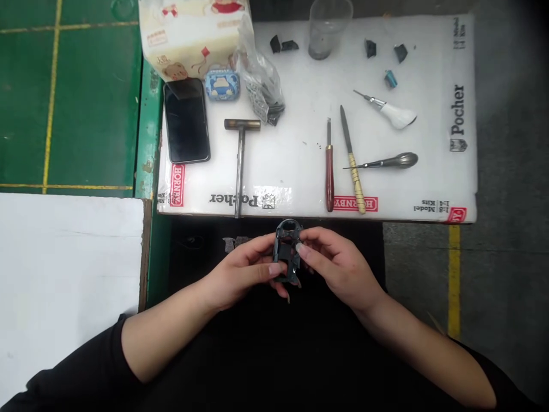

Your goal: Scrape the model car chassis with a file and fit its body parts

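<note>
A small dark model car body (277, 243) with openings in it is held between my two hands, just past the near edge of the white work surface. My left hand (249, 269) grips its left side, the thumb lying over the lower part and fingertips showing beneath. On the other side, my right hand (337, 260) pinches the right edge between thumb and fingers. Nearest on the surface are a hammer (241, 160), a red-handled tool (329, 177), a file (352, 166) and a metal-handled pick (397, 161).
The white surface (291, 166) also carries a phone (186, 120), a blue case (222, 84), a plastic bag (261, 86), a tissue pack (193, 34), a clear cup (328, 28), a white-handled tool (394, 113) and dark fragments (370, 48). A green mat (86, 103) lies left.
</note>
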A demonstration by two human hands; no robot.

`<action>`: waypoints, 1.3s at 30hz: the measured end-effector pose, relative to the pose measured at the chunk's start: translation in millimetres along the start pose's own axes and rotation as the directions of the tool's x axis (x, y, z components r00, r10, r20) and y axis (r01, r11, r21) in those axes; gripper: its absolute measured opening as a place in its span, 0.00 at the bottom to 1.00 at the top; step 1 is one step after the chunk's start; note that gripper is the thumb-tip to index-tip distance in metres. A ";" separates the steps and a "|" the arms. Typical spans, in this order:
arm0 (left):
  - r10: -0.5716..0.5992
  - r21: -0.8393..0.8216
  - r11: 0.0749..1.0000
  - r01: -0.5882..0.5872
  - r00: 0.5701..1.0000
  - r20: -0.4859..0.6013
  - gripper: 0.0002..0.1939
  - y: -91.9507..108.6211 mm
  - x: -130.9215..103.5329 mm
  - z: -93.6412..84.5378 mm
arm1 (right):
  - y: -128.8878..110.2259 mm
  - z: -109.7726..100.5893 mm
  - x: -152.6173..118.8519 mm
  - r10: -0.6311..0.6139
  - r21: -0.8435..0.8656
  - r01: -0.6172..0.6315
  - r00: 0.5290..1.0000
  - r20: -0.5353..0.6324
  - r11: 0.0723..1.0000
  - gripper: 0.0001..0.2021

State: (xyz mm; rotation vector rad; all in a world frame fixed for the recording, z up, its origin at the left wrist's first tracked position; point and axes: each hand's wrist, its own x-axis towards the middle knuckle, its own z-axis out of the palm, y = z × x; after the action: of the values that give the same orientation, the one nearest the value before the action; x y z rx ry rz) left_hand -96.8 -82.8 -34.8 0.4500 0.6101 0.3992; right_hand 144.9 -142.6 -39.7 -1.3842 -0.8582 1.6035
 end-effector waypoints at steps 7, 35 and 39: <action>0.067 0.119 0.991 -0.066 0.998 -0.008 0.27 -1.9 -0.4 -0.2 | -0.5 0.8 -1.9 -0.063 -0.126 0.054 0.996 -0.062 0.991 0.10; -0.005 0.320 0.944 0.082 0.972 -0.235 0.32 -8.9 -5.8 4.7 | 10.4 3.3 -5.2 0.114 -0.035 -0.112 0.991 0.069 0.993 0.29; -0.038 0.193 0.978 0.082 0.974 -0.222 0.31 -11.7 -4.2 6.9 | 11.2 2.2 -5.0 0.119 -0.018 -0.118 0.990 0.072 0.993 0.30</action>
State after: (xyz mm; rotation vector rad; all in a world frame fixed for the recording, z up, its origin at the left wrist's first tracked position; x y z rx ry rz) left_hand -93.0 -96.5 -33.8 0.5844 0.8802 0.3318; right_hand 141.3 -151.9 -47.2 -1.4161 -0.8441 1.7512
